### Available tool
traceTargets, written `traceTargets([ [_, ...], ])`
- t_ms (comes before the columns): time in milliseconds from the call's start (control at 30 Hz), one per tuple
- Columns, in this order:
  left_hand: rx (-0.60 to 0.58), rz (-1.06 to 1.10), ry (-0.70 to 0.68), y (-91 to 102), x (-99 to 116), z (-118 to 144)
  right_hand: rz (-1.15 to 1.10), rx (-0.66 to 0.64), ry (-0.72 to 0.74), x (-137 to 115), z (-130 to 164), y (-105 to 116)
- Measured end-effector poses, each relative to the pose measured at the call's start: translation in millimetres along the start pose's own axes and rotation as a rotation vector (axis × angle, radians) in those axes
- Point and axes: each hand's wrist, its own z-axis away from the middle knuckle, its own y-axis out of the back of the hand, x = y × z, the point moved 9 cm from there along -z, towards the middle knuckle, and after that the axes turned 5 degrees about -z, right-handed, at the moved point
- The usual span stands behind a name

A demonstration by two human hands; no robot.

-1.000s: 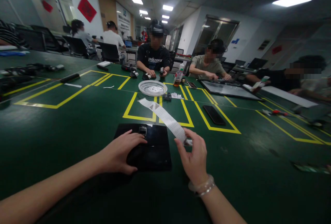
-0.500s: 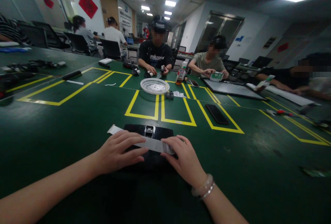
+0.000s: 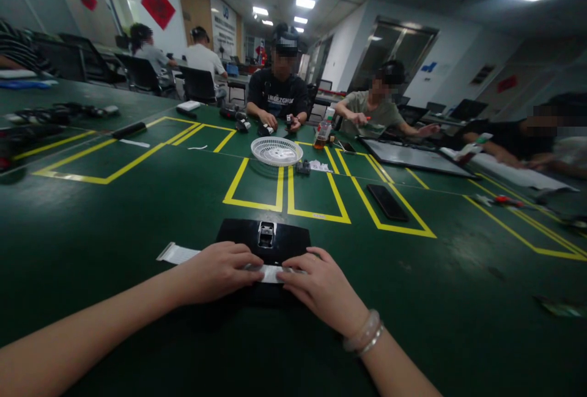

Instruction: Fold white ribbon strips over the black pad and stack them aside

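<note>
Both hands lie flat, pressing a white strip (image 3: 266,271) onto a black panel (image 3: 263,238): left hand (image 3: 215,271) over its middle, right hand (image 3: 321,287) at its right end.

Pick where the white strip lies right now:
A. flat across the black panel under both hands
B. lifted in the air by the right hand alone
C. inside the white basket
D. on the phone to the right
A: the white strip lies flat across the near part of the black panel, with the left hand and the right hand both pressing on it; its free end sticks out to the left on the green table.
</note>
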Motion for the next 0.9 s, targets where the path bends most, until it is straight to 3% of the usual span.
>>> traceTargets([
  [333,-0.110,0.031,0.070,1.6,3,-8,0.059,-0.002,-0.048,-12,-1,5],
  [500,-0.111,0.033,0.185,-1.9,-8,-3,0.064,0.048,-0.034,-10,-1,6],
  [700,-0.159,0.073,0.234,-6.7,-15,-2,0.015,0.223,-0.059,0,1,27],
  [900,-0.117,0.101,0.257,6.0,-17,-4,-0.003,0.373,-0.039,-1,6,45],
])
